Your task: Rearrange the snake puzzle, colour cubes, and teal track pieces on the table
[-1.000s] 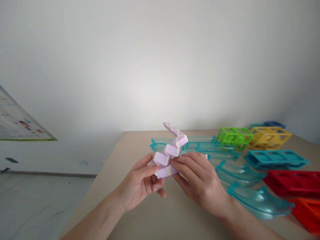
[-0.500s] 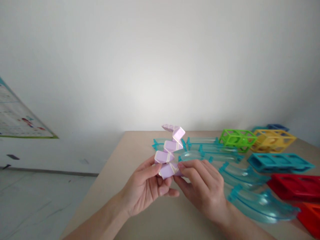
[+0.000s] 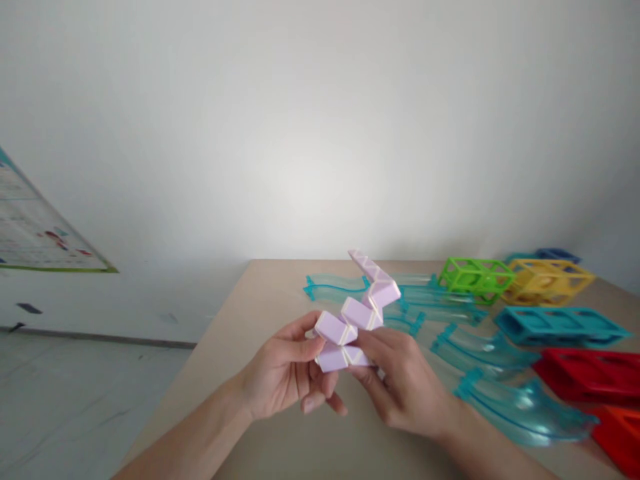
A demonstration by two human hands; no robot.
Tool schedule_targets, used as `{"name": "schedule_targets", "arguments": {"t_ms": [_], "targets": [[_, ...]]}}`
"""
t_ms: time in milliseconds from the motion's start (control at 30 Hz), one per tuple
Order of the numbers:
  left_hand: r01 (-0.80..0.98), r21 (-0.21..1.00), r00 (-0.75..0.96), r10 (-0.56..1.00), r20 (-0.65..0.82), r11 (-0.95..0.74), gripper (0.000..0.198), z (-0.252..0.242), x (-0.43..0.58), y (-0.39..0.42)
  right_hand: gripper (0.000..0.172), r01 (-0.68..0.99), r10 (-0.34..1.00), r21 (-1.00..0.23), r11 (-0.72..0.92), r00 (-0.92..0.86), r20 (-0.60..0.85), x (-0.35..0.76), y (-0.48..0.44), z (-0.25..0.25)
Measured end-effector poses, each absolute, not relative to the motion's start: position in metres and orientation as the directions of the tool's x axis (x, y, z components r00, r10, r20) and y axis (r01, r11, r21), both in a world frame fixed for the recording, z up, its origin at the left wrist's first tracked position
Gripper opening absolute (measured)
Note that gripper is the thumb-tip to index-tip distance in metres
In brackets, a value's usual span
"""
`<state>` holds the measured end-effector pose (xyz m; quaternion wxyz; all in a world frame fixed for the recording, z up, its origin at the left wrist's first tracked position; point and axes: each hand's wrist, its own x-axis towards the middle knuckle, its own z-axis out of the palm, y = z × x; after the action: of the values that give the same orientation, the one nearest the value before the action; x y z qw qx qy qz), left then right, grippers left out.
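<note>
A lilac and white twist-snake puzzle is held above the table, its upper part zigzagging up and to the right. My left hand grips its lower left end with thumb and fingers curled round it. My right hand pinches the lower right segments from the other side. Both hands hover over the near left part of the beige table.
Several clear teal curved track pieces lie to the right of my hands and behind them. Open-frame blocks stand further right: green, yellow, teal, red, orange. The table's left edge drops to a grey floor.
The puzzle's upper segments have been turned, so the top now leans up and right instead of stacking straight. Both hands have shifted slightly right and kept their grip.
</note>
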<state>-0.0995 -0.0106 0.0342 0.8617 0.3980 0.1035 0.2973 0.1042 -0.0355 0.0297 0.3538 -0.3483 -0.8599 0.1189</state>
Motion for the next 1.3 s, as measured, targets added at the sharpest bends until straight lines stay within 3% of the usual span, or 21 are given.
{"name": "schedule_targets", "arguments": {"t_ms": [200,400,667,800,1000,1167,1300], "targets": [[-0.402,0.718,0.818,0.575,0.004,0.568,0.027,0.033,-0.101,-0.010,0.014,0.653,0.592,-0.212,0.727,-0.440,0.675,0.102,-0.036,0.020],[-0.408,0.721,0.818,0.574,0.017,0.560,0.031,0.033,-0.101,-0.010,0.012,0.669,0.557,-0.178,0.722,-0.408,0.724,0.099,-0.035,0.021],[-0.411,0.832,0.733,0.678,0.059,0.373,0.025,0.040,-0.103,-0.008,0.004,0.671,0.508,-0.148,0.727,-0.380,0.773,0.103,-0.029,0.018],[-0.411,0.821,0.708,0.706,0.013,0.397,0.018,0.037,-0.101,-0.006,0.006,0.648,0.585,-0.247,0.721,-0.377,0.718,0.104,-0.031,0.017],[-0.501,0.707,0.652,0.755,-0.070,0.498,0.022,0.034,-0.105,-0.003,0.018,0.538,0.786,-0.574,0.618,-0.404,0.468,0.101,-0.039,0.028],[-0.412,0.829,0.609,0.791,-0.059,0.379,0.025,0.035,-0.106,0.000,0.032,0.522,0.896,-0.743,0.419,-0.371,0.244,0.096,-0.038,0.035],[-0.177,0.974,0.545,0.838,-0.025,0.144,0.028,0.035,-0.103,0.002,0.033,0.517,0.924,-0.785,0.341,-0.337,0.179,0.094,-0.037,0.035]]}}
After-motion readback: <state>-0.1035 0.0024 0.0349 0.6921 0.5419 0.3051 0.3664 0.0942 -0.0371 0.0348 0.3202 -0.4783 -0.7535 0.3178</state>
